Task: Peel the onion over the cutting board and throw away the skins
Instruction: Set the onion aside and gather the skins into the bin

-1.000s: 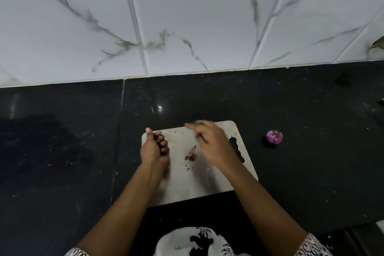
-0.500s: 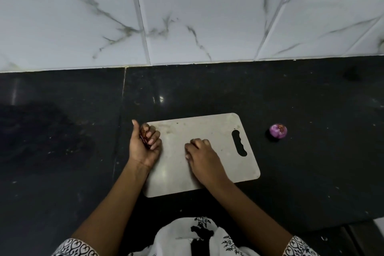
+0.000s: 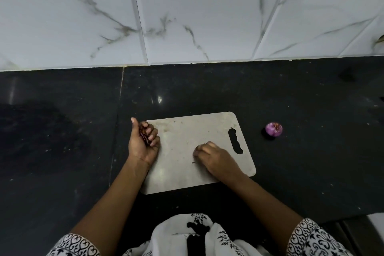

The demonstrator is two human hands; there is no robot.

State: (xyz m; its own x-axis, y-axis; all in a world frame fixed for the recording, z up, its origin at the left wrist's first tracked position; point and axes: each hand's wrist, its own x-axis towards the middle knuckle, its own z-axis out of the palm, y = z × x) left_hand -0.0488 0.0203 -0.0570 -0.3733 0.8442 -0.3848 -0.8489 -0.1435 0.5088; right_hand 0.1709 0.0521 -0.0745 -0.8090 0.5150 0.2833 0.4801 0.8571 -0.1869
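Observation:
A pale grey cutting board lies on the black counter, its handle slot to the right. My left hand rests at the board's left edge, curled around dark red onion skins. Fingers bunched, my right hand presses down on the board's right half; a tiny skin scrap lies just left of its fingertips. Whether it pinches anything is hidden. The peeled purple onion sits on the counter to the right of the board, apart from both hands.
The black stone counter runs back to a white marble-patterned tile wall. A seam in the counter passes just left of the board. My patterned white clothing fills the bottom edge.
The skin pile seen on the board a second ago is gone; my left hand now holds skins. My right hand has dropped to the board's right half and stayed there.

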